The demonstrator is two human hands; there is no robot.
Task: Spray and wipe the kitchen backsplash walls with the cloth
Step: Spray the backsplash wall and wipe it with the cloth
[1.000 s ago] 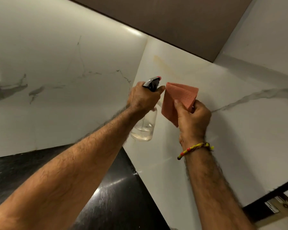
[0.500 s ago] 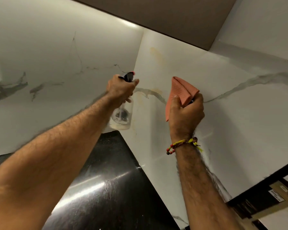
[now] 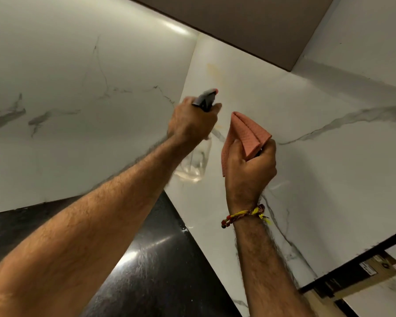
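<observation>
My left hand (image 3: 191, 121) grips a clear spray bottle (image 3: 196, 163) by its dark trigger head, whose pink nozzle points at the right backsplash wall (image 3: 318, 179) near the corner. The bottle holds a little liquid at its bottom. My right hand (image 3: 249, 170) grips a folded pink cloth (image 3: 245, 133), held upright just off the wall, to the right of the bottle. The white marble wall has grey veins and a yellowish stain (image 3: 213, 69) high up near the corner. The left backsplash wall (image 3: 78, 88) meets it there.
A glossy black countertop (image 3: 146, 266) runs below both walls. A brown cabinet underside (image 3: 249, 26) hangs above the corner. At the lower right a dark ledge carries a brown cardboard box (image 3: 375, 271) with a label.
My left hand with the bottle moved right and up toward the right wall. My right hand kept its grip on the cloth and dropped slightly. The view shifted a little.
</observation>
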